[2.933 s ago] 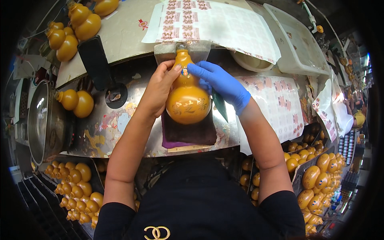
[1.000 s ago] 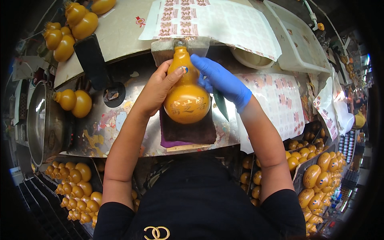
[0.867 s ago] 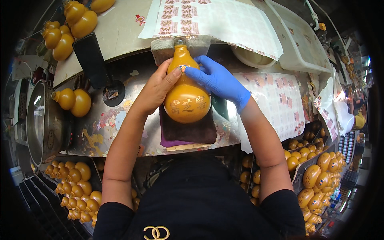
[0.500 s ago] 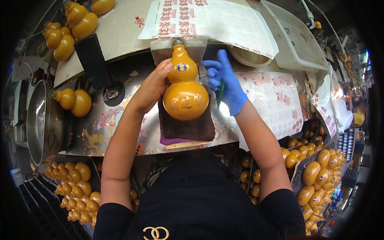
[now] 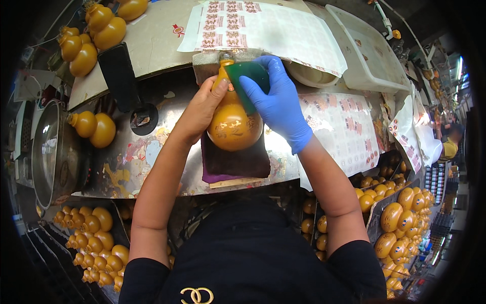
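Note:
An orange-yellow gourd-shaped bottle (image 5: 234, 133) lies in front of me on a dark cloth pad (image 5: 237, 163), its neck pointing away. My bare left hand (image 5: 206, 106) grips its upper bulb from the left side, thumb on top. In a blue glove, my right hand (image 5: 283, 101) holds a flat dark-green squeegee card (image 5: 248, 81) between thumb and fingers. The card lies over the right of the upper bulb and covers most of the small emblem there. Dark printed characters show on the lower bulb.
Sheets of printed transfers (image 5: 273, 33) lie beyond the bottle, with another sheet (image 5: 339, 131) to the right. A phone on a stand (image 5: 117, 73), a metal pan (image 5: 50, 152) and more gourd bottles (image 5: 96, 129) are at left. A white bowl (image 5: 311, 75) and plastic tray (image 5: 374, 55) sit at back right.
My right hand has turned and brought the green card onto the upper bulb. My left hand has shifted slightly right and its thumb now lies over the bulb.

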`<state>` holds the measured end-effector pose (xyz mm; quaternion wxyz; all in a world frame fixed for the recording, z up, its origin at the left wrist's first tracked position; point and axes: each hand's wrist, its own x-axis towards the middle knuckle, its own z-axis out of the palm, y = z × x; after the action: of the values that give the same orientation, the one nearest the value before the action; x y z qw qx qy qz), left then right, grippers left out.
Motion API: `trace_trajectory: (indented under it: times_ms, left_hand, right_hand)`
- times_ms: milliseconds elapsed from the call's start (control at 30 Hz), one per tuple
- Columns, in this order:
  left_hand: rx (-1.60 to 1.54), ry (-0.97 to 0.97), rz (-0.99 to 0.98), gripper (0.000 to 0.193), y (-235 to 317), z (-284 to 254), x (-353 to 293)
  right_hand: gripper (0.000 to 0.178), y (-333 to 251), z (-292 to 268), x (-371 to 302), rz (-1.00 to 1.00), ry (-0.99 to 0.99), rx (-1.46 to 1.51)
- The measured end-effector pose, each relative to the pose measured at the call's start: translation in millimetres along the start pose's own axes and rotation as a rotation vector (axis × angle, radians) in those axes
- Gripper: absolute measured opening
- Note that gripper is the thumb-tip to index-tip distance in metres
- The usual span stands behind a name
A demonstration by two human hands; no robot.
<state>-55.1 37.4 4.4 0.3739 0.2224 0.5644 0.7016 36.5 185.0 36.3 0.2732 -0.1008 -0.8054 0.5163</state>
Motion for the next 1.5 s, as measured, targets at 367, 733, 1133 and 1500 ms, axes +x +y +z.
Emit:
trace_trajectory:
  times_ms: [367,733,1133,1500]
  left_hand:
    - [-0.097,-0.029,-0.01,0.05,-1.8,4.5,-0.8]
    - [-0.09,-0.056,-0.004,0.051,2.2,-0.2,-5.5]
    - [-0.107,-0.068,-0.013,0.054,3.1,-2.1,-5.1]
    - [0.103,0.124,-0.055,0.04,6.3,9.5,14.1]
  right_hand:
    - [0.04,4.9,-10.1,8.0,-0.077,-0.053,-0.208]
    - [0.03,-8.8,-25.4,56.6,-0.113,-0.571,-0.086]
    - [0.036,-16.3,-20.1,85.2,-0.129,-0.693,-0.34]
    - [0.032,-7.2,-9.7,56.7,-0.272,-0.306,-0.346]
